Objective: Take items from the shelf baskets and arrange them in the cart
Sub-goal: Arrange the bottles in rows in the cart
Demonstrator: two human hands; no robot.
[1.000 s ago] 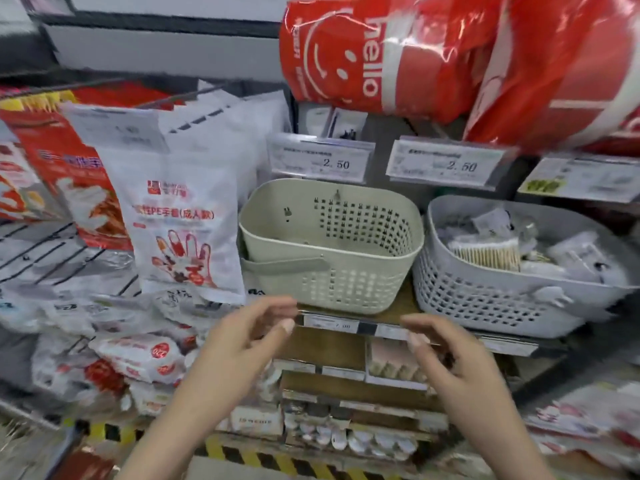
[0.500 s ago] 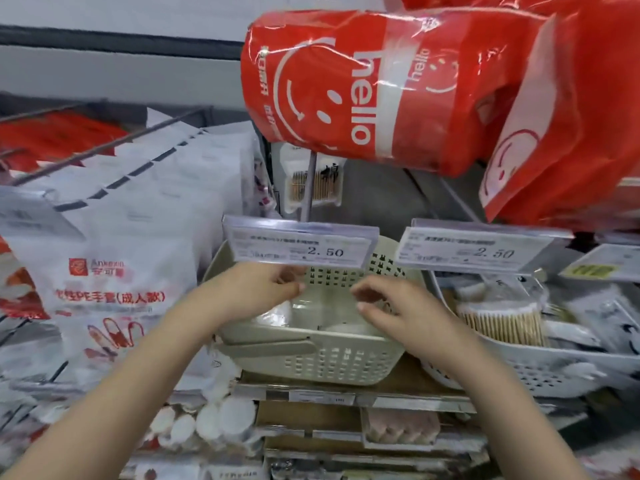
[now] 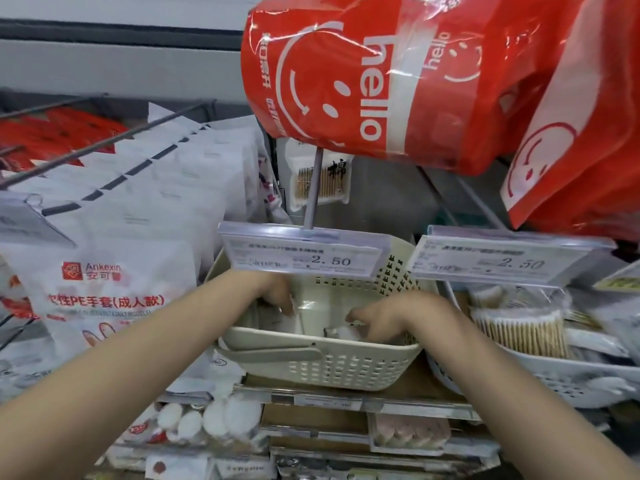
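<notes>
Packets low in beige basket on shelf. Right hand fingers curled down onto one, pinch looks likely; left hand fingers bent at packet, grip unclear (blurred). Risks: slick film slips on lift; wrists catch price tag overhead; basket drags forward off shelf edge.

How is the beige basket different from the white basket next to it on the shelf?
The beige basket looks nearly empty, with only a few small packets; the white basket is full, mostly cotton swab packs. Both hands, left hand and right hand, reach into the beige basket; none is in the white basket. Both baskets are perforated plastic and sit under 2.50 price tags.
</notes>
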